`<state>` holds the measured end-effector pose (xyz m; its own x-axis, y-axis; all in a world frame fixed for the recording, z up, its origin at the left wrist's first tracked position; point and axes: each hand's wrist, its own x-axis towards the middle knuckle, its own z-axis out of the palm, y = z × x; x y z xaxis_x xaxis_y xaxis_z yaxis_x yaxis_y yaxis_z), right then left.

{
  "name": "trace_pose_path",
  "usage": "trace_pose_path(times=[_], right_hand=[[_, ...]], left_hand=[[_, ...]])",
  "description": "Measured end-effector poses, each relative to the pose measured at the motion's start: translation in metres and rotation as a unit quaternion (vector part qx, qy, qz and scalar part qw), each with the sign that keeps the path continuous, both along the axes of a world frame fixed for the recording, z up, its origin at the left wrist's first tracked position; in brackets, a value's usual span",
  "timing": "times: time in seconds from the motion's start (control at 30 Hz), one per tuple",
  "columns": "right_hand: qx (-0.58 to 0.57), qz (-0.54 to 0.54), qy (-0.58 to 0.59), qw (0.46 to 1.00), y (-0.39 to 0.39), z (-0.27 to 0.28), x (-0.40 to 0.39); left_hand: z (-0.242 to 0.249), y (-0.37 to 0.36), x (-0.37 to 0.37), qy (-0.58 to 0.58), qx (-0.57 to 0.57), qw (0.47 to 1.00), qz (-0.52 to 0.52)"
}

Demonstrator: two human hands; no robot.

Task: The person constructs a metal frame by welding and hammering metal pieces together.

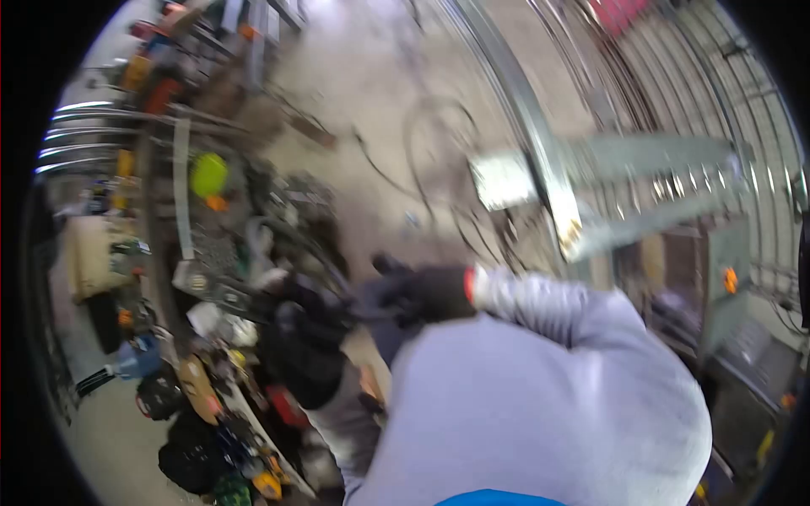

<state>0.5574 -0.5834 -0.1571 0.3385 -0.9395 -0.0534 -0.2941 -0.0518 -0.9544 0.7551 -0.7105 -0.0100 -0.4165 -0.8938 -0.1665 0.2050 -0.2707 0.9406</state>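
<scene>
Both of my hands wear dark gloves and are close together in front of my body, blurred by motion. My right hand (426, 295), with a red band at the glove's cuff, reaches in from the right; its fingers look curled. My left hand (308, 325) is just to its left, also with bent fingers. Something dark and narrow seems to run between the two hands, but its kind is too smeared to name. Beside my left hand, on the cluttered bench, lies a grey and black tool-like object (211, 287). Grey sleeves cover both arms.
A cluttered bench (181, 202) with a lime-green object (208, 174) stands at left. Dark cables (430, 160) lie on the floor ahead. A long metal beam (515, 93) rests across a metal frame (650, 156) at right. Metal bars (717, 101) fill the far right.
</scene>
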Motion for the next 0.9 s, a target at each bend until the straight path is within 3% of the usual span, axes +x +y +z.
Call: trace_pose_path(times=[0.03, 0.07, 0.13, 0.17, 0.2, 0.23, 0.33, 0.4, 0.5, 0.53, 0.6, 0.63, 0.7, 0.8, 0.83, 0.9], right_hand=[[-0.063, 0.015, -0.008, 0.998, -0.01, -0.022, 0.002], [0.042, 0.026, 0.088, 0.995, -0.027, -0.018, -0.001], [0.073, -0.027, 0.148, 0.986, -0.053, -0.078, 0.0], [0.102, -0.06, 0.202, 0.972, -0.064, -0.11, 0.0], [0.109, -0.13, 0.205, 0.964, -0.076, -0.136, -0.008], [0.069, -0.23, 0.227, 0.944, -0.074, -0.157, -0.015], [0.09, -0.407, 0.229, 0.88, -0.098, -0.174, -0.033], [0.1, -0.443, 0.228, 0.861, -0.115, -0.164, -0.041], [0.102, -0.457, 0.241, 0.85, -0.136, -0.14, -0.06], [0.114, -0.464, 0.236, 0.846, -0.142, -0.124, -0.067], [0.087, -0.494, 0.253, 0.827, -0.148, -0.113, -0.081], [0.085, -0.522, 0.258, 0.809, -0.156, -0.082, -0.082], [-0.027, -0.556, 0.264, 0.788, -0.168, -0.045, -0.088], [-0.04, -0.59, 0.244, 0.769, -0.192, -0.002, -0.096], [-0.068, -0.607, 0.226, 0.759, -0.204, 0.009, -0.105], [-0.097, -0.61, 0.237, 0.75, -0.226, 0.028, -0.12]], left_hand=[[0.011, -0.027, -0.005, 0.146, 0.079, 0.979, -0.117], [0.03, -0.048, -0.015, 0.172, 0.062, 0.972, -0.147], [0.076, -0.09, -0.015, 0.16, 0.0, 0.967, -0.2], [0.091, -0.113, -0.001, 0.163, -0.017, 0.965, -0.206], [0.101, -0.135, 0.019, 0.069, -0.096, 0.983, -0.142], [0.111, -0.155, 0.03, 0.067, -0.121, 0.982, -0.131], [0.131, -0.226, 0.085, 0.073, -0.189, 0.973, -0.108], [0.134, -0.27, 0.104, -0.042, -0.275, 0.959, -0.053], [0.134, -0.31, 0.097, 0.014, -0.192, 0.981, -0.002], [0.115, -0.329, 0.09, -0.118, -0.243, 0.962, 0.043], [0.105, -0.345, 0.073, -0.128, -0.198, 0.972, 0.001], [0.086, -0.349, 0.069, -0.035, -0.232, 0.971, -0.048], [0.057, -0.375, 0.054, 0.057, -0.194, 0.976, -0.08], [0.04, -0.412, 0.034, 0.135, -0.121, 0.967, -0.177], [0.036, -0.422, 0.026, 0.135, -0.124, 0.967, -0.176], [0.032, -0.436, 0.004, -0.037, -0.181, 0.971, -0.154]])
